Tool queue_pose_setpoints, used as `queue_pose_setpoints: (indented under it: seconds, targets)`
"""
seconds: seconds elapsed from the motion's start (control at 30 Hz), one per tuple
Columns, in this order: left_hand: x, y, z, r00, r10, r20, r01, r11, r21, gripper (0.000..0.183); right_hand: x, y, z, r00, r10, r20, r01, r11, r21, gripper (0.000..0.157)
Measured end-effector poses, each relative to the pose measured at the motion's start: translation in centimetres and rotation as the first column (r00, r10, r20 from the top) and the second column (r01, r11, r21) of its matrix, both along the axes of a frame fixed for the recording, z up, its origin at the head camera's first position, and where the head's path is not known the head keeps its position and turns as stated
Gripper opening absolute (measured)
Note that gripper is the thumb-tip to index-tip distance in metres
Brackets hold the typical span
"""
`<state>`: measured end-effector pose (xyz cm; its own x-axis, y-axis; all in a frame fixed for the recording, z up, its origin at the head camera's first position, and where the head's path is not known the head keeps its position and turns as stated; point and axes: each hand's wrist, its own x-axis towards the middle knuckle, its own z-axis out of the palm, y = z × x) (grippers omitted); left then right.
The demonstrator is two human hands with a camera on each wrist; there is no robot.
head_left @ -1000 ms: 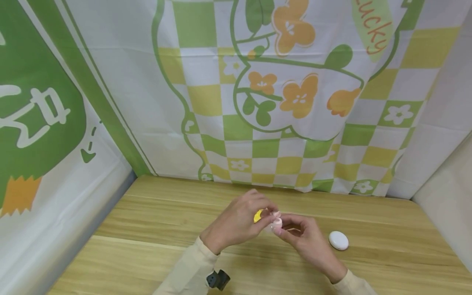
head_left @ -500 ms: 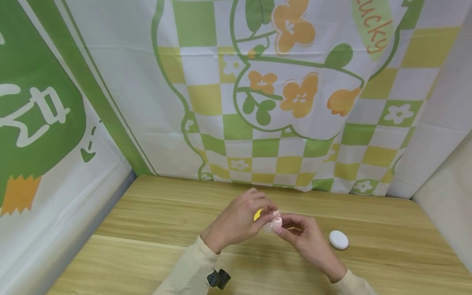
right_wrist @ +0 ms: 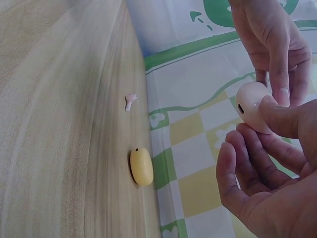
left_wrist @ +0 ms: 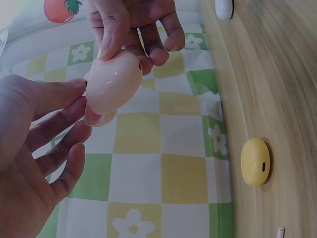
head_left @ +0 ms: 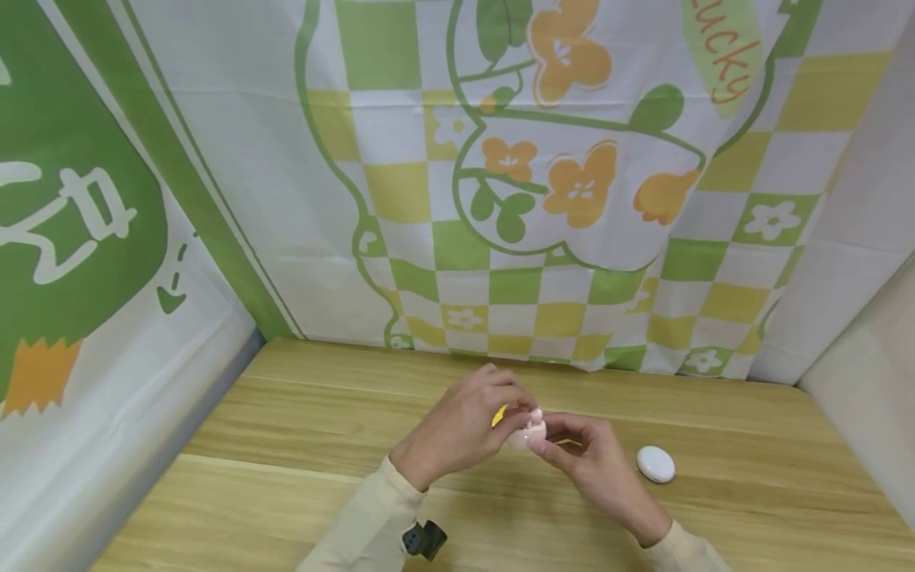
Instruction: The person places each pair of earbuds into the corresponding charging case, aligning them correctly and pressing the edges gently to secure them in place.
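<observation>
My right hand (head_left: 596, 465) holds a small glossy pink earbud case (right_wrist: 250, 101) between thumb and fingers, above the table. In the left wrist view the case (left_wrist: 115, 82) has its lid apart from the body. My left hand (head_left: 468, 425) reaches in from the other side. Its thumb and index finger pinch a pink earbud (head_left: 536, 415) at the case's opening; most of the earbud is hidden by the fingers and case. Another pink earbud (right_wrist: 130, 101) lies on the table, seen in the right wrist view.
A yellow earbud case (right_wrist: 142, 167) rests on the wooden table (head_left: 286, 445), mostly behind my left hand in the head view. To the right of my right hand lies a white rounded case (head_left: 655, 464). A patterned cloth (head_left: 515, 286) hangs along the table's back edge.
The pink case has tilted slightly between my hands, and more of it and of the earbud now shows. Both hands stay nearly in the same place.
</observation>
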<state>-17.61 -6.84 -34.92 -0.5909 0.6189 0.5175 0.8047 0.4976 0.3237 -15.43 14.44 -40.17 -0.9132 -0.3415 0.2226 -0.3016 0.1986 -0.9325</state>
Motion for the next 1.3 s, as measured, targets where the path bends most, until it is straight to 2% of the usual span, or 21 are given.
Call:
queue_pose_setpoints:
  seconds: [0.47, 1.0, 1.3]
  targets:
    - [-0.1, -0.1, -0.1, 1.000, 0.011, 0.015, -0.011, 0.999, -0.039, 0.010, 0.0, 0.1, -0.2, 1.000, -0.019, -0.003, 0.019, 1.000, -0.014, 0.026]
    - [-0.1, -0.2, -0.2, 1.000, -0.002, 0.018, 0.003, 0.999, -0.034, 0.009, -0.1, 0.0, -0.3, 0.999, -0.048, 0.002, 0.048, 0.999, -0.020, 0.024]
    - [-0.1, -1.1, 0.0, 0.997, 0.053, 0.055, -0.054, 0.999, 0.009, 0.011, 0.0, -0.2, -0.1, 0.995, -0.099, 0.023, 0.100, 0.994, -0.035, 0.026]
